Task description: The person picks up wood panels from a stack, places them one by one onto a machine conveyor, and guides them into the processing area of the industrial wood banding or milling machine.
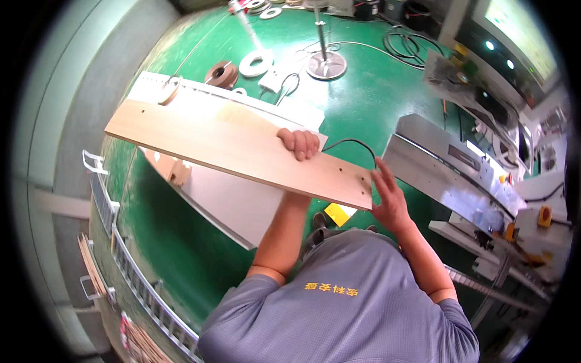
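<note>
A long pale wooden board [242, 142] is held up in front of my body, tilted down to the right. Several small dark holes show near its right end, and one near its left end. My left hand [298, 144] grips it, the arm passing underneath and the fingers curled over the far edge. Beside the board's right end is my right hand [390, 196], its fingers stretched out and apart. The thumb side is at or very near the end edge; whether it touches I cannot tell.
Beneath the board stands a white table [224, 212] with a small wooden block [180, 173] on it. A metal-topped machine [436, 163] is at the right. Rolls of banding [256, 63], a round stand base [325, 65] and cables [411, 48] lie on the green floor. A roller rail [139, 275] curves along the left.
</note>
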A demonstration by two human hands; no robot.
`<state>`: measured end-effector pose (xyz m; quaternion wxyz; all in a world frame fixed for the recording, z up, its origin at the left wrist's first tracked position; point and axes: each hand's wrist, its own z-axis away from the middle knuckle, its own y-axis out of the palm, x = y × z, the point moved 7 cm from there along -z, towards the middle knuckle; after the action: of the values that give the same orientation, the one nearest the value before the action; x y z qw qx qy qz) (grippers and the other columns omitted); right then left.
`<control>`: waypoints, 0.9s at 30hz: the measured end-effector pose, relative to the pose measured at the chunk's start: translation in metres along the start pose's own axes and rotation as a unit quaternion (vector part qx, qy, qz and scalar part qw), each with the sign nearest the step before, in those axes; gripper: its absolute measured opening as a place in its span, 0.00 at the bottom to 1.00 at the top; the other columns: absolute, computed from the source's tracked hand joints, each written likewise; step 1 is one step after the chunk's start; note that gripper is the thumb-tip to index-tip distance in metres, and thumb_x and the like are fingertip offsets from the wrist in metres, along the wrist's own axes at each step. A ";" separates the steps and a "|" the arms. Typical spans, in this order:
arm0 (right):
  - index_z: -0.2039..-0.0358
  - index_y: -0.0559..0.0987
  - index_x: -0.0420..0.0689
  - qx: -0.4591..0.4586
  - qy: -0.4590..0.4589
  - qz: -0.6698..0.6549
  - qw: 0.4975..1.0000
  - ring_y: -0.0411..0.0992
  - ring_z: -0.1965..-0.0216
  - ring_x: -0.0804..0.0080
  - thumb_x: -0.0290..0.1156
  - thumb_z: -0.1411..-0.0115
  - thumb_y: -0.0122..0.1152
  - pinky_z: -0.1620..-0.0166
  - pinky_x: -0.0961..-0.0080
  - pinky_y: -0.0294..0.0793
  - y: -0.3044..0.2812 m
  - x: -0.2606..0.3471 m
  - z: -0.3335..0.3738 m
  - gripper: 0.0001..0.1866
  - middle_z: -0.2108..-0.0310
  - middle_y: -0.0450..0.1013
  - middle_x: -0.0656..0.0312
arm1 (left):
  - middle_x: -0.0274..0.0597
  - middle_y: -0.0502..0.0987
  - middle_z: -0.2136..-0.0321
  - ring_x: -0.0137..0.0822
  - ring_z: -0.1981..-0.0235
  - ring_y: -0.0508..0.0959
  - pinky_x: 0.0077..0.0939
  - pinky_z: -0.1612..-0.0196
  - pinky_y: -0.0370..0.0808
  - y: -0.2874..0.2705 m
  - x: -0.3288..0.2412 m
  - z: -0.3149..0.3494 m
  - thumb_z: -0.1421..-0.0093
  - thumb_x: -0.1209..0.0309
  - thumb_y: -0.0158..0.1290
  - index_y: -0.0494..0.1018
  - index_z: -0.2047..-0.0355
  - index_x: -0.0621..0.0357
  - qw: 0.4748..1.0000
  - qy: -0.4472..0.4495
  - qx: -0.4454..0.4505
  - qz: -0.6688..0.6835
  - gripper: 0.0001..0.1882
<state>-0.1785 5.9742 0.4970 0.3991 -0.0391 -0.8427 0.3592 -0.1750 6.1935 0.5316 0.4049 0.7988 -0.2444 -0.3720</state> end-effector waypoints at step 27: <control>0.40 0.54 0.35 -0.441 0.456 -0.161 0.756 0.74 0.69 0.66 0.23 0.47 0.55 0.64 0.74 0.75 -0.115 -0.175 0.223 0.35 0.65 0.73 0.51 | 0.45 0.73 0.55 0.41 0.58 0.76 0.33 0.55 0.77 -0.171 0.166 0.034 0.35 0.66 0.42 0.64 0.48 0.62 0.885 -0.323 -0.186 -0.280 0.18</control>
<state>-0.1904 5.6997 0.3626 0.7268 -0.2333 -0.6198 -0.1823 -0.0866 6.1573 0.3100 0.3234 0.5796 -0.0541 -0.7460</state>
